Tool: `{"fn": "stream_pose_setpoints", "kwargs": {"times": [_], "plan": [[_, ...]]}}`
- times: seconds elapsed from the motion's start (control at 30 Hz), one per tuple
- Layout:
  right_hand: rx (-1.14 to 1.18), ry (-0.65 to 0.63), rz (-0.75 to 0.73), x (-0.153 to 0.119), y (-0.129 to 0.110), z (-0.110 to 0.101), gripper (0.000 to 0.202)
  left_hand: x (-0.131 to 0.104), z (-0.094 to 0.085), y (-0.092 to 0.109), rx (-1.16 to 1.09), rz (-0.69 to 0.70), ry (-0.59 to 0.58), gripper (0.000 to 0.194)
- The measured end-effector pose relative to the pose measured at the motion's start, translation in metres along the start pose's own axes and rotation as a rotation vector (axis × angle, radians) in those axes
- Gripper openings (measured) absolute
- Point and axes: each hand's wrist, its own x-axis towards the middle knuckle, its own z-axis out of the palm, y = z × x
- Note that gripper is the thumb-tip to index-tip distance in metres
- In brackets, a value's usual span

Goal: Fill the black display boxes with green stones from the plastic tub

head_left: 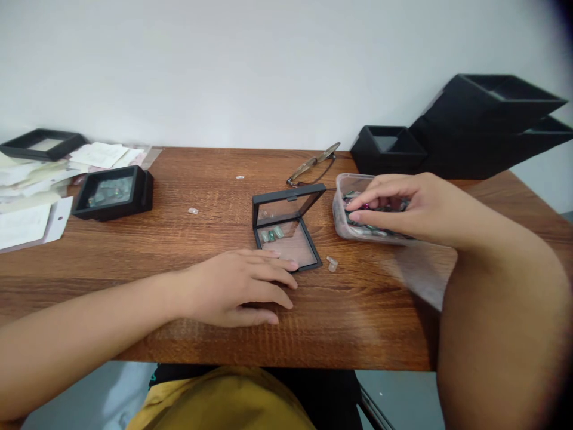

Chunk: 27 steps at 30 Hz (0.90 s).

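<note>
Head view | open black case (pixel 296 243) on surface (pixel 349 322), left of right hand (pixel 418 203) | left hand (pixel 233 286) nearer, spread flat over its near-left corner, gripping nothing | right hand: thumb and forefinger tips close over tub (pixel 341 222), hold unclear

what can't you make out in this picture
All in the head view:
Whether the right hand grips a piece: too small at its fingertips.
Some pieces in the clear tub: behind that hand.
Near left corner of the open case: under the left hand.
Print on the cards: blurred; left edge cuts the pile off.
</note>
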Motion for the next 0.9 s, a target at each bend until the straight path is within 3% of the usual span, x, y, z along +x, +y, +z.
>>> {"fn": "stream_pose_setpoints", "kwargs": {"times": [0.23,0.63,0.9], "plan": [[-0.088,-0.015,-0.055,0.008,0.006,0.011,0.031,0.001,0.000,0.000,-0.004,-0.004,0.002,0.024],[0.070,-0.010,-0.056,0.005,-0.004,0.012,0.011,0.000,0.000,0.000,-0.006,-0.008,0.000,0.024],[0.082,-0.033,-0.108,0.006,-0.003,0.013,0.014,-0.001,0.001,0.000,-0.006,-0.016,-0.006,0.024]]}}
